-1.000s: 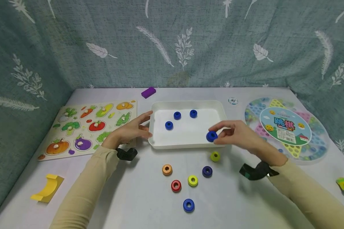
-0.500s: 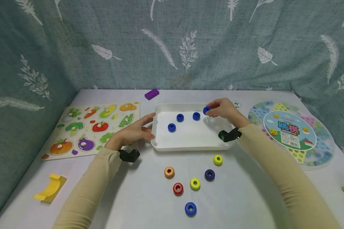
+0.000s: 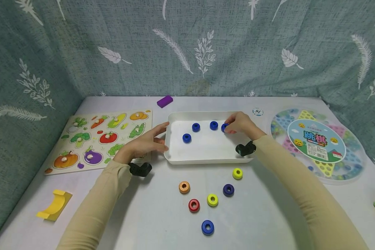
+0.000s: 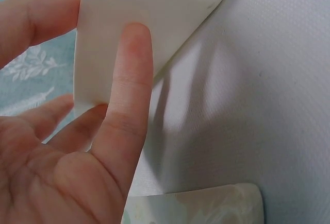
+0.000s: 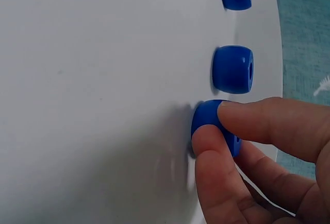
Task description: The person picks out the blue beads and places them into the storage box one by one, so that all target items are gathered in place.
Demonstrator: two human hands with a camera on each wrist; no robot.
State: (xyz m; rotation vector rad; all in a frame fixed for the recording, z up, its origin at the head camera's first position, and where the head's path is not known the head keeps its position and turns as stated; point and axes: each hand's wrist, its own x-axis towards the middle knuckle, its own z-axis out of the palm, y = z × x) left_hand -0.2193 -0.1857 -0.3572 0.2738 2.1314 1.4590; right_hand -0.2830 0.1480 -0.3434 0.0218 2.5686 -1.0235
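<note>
A shallow white tray stands mid-table in the head view. At its left end my left hand has straight fingers resting against the outer wall; the left wrist view shows a fingertip on that wall. Inside the tray, near the back right, my right hand pinches a blue bead between thumb and fingers. The bead is low at the tray floor, partly covered by the fingertips. Another blue bead sits beside it, with two more, a blue bead and a blue bead, further left.
In front of the tray lie an orange bead, a red bead, two yellow beads, a dark blue bead and a blue bead. A vegetable puzzle board lies left, a round game box right.
My right hand has carried the blue bead from the tray's front right to its back right, then lowered it beside the others. The left hand has stayed at the tray's left end.
</note>
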